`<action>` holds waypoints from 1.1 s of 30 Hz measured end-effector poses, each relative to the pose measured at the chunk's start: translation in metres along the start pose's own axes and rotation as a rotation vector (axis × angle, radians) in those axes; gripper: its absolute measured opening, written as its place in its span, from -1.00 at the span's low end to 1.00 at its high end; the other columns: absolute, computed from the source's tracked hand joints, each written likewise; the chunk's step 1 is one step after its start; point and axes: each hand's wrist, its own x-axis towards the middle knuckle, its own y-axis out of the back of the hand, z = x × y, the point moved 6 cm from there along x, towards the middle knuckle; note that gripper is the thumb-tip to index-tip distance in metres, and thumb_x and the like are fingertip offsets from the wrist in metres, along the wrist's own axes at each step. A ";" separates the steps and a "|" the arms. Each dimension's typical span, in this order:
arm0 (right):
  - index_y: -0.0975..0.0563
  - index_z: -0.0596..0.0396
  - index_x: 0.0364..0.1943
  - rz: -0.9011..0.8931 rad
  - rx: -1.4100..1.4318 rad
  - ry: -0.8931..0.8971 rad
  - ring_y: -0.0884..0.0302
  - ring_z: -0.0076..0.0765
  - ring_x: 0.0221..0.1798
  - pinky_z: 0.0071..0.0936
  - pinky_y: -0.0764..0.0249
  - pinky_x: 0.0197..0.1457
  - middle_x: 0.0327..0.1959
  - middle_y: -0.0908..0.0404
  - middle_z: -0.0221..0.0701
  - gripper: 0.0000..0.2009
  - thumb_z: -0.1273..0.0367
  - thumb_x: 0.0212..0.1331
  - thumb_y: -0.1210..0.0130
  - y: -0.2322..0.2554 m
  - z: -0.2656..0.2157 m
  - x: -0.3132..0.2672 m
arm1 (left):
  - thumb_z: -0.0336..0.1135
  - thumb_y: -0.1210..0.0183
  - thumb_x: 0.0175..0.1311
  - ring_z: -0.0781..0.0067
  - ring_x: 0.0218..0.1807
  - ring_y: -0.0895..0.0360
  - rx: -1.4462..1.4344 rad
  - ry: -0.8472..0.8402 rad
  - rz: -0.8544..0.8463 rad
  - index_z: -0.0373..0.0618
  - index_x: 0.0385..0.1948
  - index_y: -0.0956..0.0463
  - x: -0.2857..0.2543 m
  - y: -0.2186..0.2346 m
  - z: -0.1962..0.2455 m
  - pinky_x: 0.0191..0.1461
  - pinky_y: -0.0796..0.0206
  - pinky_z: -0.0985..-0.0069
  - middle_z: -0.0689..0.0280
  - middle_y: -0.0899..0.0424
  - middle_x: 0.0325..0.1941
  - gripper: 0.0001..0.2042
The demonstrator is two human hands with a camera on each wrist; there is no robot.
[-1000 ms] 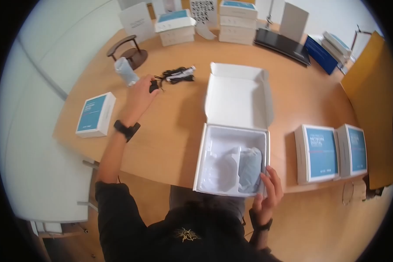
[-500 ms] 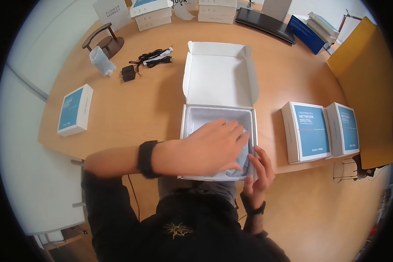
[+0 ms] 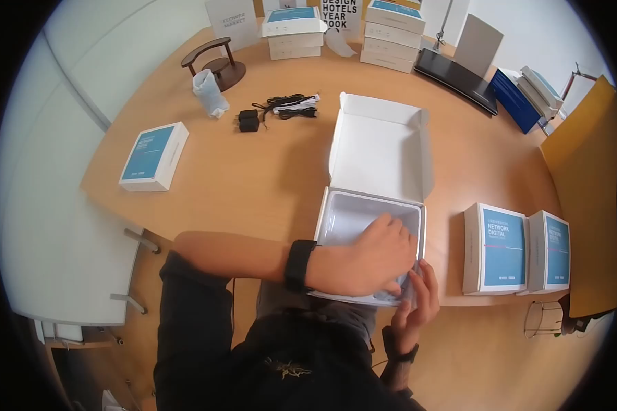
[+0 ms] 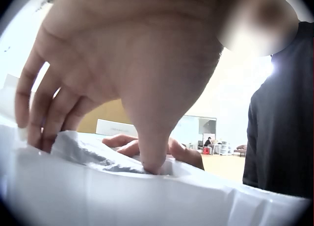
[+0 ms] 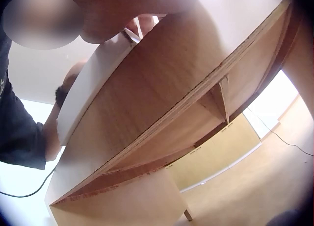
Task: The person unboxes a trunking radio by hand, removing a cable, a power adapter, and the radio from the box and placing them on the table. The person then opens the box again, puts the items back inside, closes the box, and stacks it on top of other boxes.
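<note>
An open white box [image 3: 382, 145] stands near the table's front edge, lid folded back, with a pale moulded tray [image 3: 349, 211] inside. Reaching in from the left, the left hand [image 3: 371, 259] covers the tray's right part. In the left wrist view, the fingers and thumb of the left hand [image 4: 113, 64] grip a plastic-wrapped item [image 4: 91, 155] from opposite sides; what the wrapping holds is hidden. The right hand [image 3: 421, 299] holds the box's front right corner, fingers over the side wall. In the right wrist view the box's outer side [image 5: 98, 76] shows at the table edge.
Black adapters [image 3: 248, 120], bundled cables [image 3: 291, 106] and a wrapped pouch [image 3: 210, 94] lie at the back left. A blue-white box [image 3: 151, 156] sits left, two more [image 3: 504, 246] right. Stacked boxes [image 3: 393, 34] and a black laptop [image 3: 457, 79] stand behind.
The left hand has left the black adapters, crossed to the box and closed on the wrapped item in the tray. The right hand stays on the box's corner. The head view has shifted.
</note>
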 end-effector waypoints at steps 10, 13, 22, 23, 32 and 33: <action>-0.61 0.28 -0.01 0.020 -0.023 0.006 -0.63 0.23 0.12 -0.09 -0.58 0.13 0.16 -0.60 0.05 -0.45 -0.03 0.43 0.04 -0.001 0.001 -0.002 | 0.05 -0.42 0.05 0.29 -0.26 -0.60 -0.059 -0.049 -0.002 -0.29 -0.26 -0.56 -0.003 0.002 0.007 -0.11 -0.21 0.39 0.21 -0.63 -0.34 -0.49; -0.61 0.29 0.00 0.040 -0.039 0.015 -0.64 0.24 0.13 -0.09 -0.59 0.12 0.15 -0.61 0.06 -0.42 -0.06 0.43 0.04 -0.001 0.000 -0.002 | 0.00 -0.42 0.05 0.23 -0.13 -0.65 0.012 0.052 -0.122 -0.35 -0.16 -0.56 0.000 0.000 0.015 -0.04 -0.30 0.37 0.15 -0.69 -0.27 -0.46; -0.61 0.30 0.00 0.046 -0.034 0.009 -0.66 0.24 0.09 -0.08 -0.60 0.10 0.10 -0.62 0.08 -0.42 -0.05 0.43 0.00 0.000 0.000 -0.003 | -0.13 -0.39 0.12 -0.06 0.05 -0.64 -0.093 0.113 0.159 -0.39 0.32 -0.31 -0.011 0.004 0.021 0.20 -0.40 0.10 -0.12 -0.62 -0.01 -0.24; -0.61 0.30 0.00 0.050 -0.031 0.006 -0.66 0.24 0.10 -0.08 -0.60 0.11 0.10 -0.62 0.08 -0.43 -0.05 0.42 -0.01 0.001 0.001 -0.004 | -0.13 -0.39 0.12 -0.06 0.05 -0.64 -0.090 0.120 0.159 -0.39 0.32 -0.31 -0.011 0.009 0.019 0.20 -0.40 0.10 -0.12 -0.62 -0.01 -0.24; -0.51 0.34 0.15 0.011 0.019 -0.032 -0.57 0.20 0.24 -0.10 -0.47 0.27 0.22 -0.55 0.11 -0.36 -0.08 0.44 0.02 0.000 0.012 -0.015 | -0.29 -0.41 0.05 -0.10 -0.14 -0.58 -0.373 0.116 0.153 -0.38 0.28 -0.24 -0.005 0.010 0.003 0.03 -0.48 0.21 -0.04 -0.42 -0.07 -0.25; -0.48 0.36 0.17 0.029 0.048 -0.049 -0.56 0.18 0.25 -0.11 -0.46 0.27 0.23 -0.54 0.11 -0.34 -0.09 0.43 -0.01 0.000 0.014 -0.016 | -0.32 -0.39 0.05 -0.15 -0.13 -0.57 -0.511 0.048 0.196 -0.37 0.29 -0.22 -0.007 0.017 0.001 0.01 -0.49 0.20 -0.09 -0.39 -0.02 -0.25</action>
